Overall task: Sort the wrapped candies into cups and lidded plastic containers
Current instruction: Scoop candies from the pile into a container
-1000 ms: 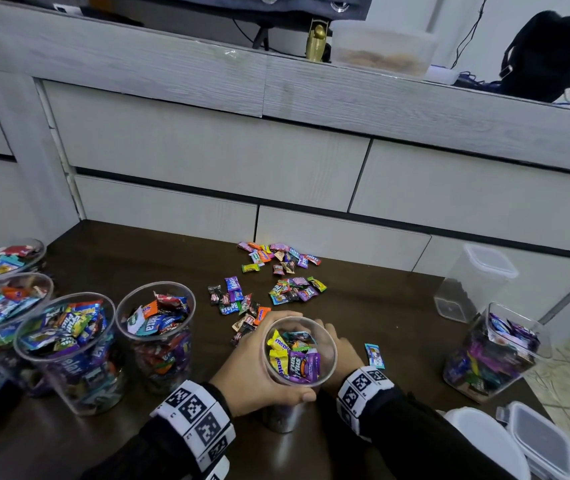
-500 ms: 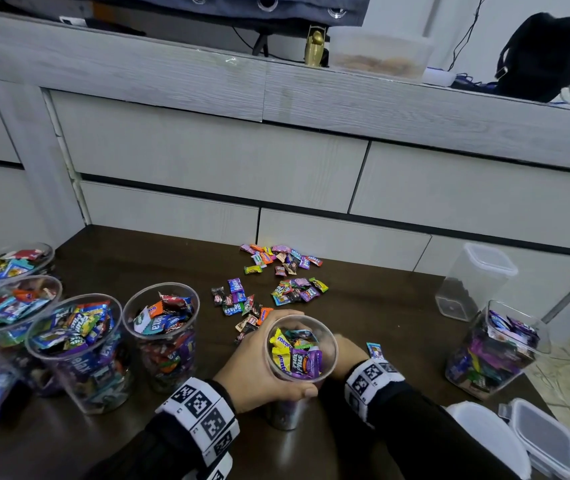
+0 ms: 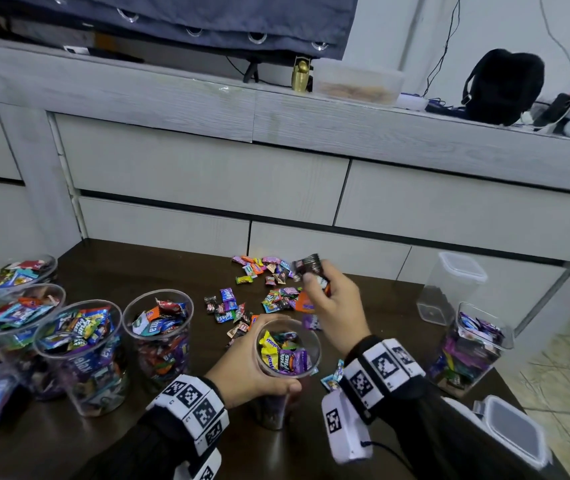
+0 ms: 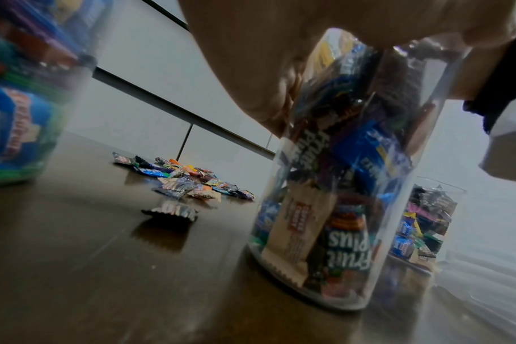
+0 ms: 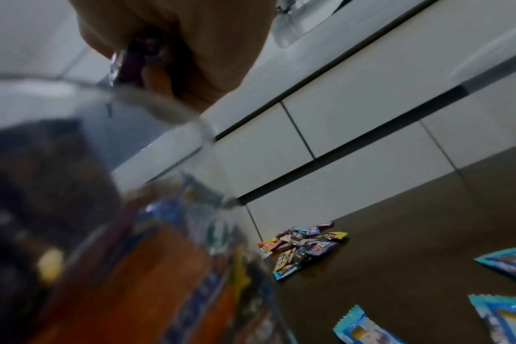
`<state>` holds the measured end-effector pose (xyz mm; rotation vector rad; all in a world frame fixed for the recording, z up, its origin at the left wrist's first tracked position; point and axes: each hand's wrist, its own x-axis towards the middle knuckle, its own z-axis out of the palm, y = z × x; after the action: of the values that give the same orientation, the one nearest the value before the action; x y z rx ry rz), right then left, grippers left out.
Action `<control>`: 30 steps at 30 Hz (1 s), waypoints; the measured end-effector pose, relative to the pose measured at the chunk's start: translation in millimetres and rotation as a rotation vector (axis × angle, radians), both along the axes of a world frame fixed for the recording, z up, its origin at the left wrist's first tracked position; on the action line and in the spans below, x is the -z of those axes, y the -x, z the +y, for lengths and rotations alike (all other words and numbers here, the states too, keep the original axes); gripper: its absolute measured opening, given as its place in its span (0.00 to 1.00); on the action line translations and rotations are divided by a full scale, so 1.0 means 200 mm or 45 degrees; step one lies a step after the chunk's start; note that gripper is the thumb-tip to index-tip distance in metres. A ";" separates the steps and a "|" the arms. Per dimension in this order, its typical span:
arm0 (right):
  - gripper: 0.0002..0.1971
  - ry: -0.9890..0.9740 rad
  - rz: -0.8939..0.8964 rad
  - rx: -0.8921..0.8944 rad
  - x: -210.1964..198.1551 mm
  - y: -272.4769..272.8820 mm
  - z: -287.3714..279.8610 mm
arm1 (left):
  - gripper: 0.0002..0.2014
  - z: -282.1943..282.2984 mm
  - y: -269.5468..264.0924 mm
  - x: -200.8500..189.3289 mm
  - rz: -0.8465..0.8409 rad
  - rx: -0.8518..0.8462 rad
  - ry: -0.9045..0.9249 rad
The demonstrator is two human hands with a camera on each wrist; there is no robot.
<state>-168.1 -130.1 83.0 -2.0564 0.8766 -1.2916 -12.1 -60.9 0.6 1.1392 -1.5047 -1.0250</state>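
Candies (image 3: 307, 268) sit pinched in the raised right hand (image 3: 337, 306), near the cup (image 3: 288, 355) that the left hand (image 3: 248, 370) grips, likely steadying it on the tabletop (image 3: 373, 306).

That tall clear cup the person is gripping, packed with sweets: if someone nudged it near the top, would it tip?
Probably fairly easily. The cup is tall and its base narrower than its rim, so it looks top-heavy. The candies fill it nearly to the rim, adding weight up high. The left hand wraps around it, likely to steady it.
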 end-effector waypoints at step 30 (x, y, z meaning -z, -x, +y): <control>0.08 0.344 0.610 -0.374 0.06 0.04 0.18 | 0.42 0.02 0.01 -0.01 -0.030 0.051 0.007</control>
<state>-176.9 -93.9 70.1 -2.6540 0.5770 -0.8052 -14.8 -57.7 2.5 1.1252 -1.5538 -1.0371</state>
